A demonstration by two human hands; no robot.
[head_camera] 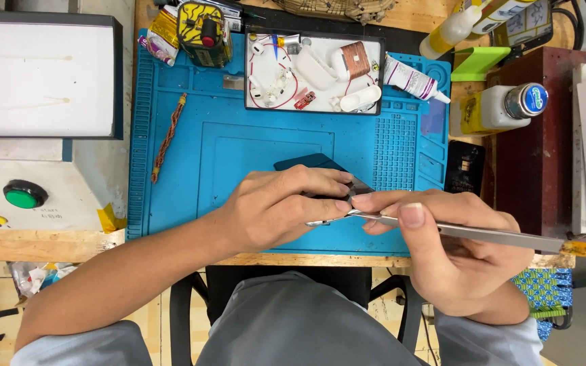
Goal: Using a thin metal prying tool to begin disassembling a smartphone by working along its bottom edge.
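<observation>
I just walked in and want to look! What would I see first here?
First the two hands meeting in the middle over the bright blue mat: the left hand holds a small dark device, and the right hand pinches long metal tweezers at its edge. Behind them sits a white tray of earbud parts and red wire, and at far left a big green button.
</observation>
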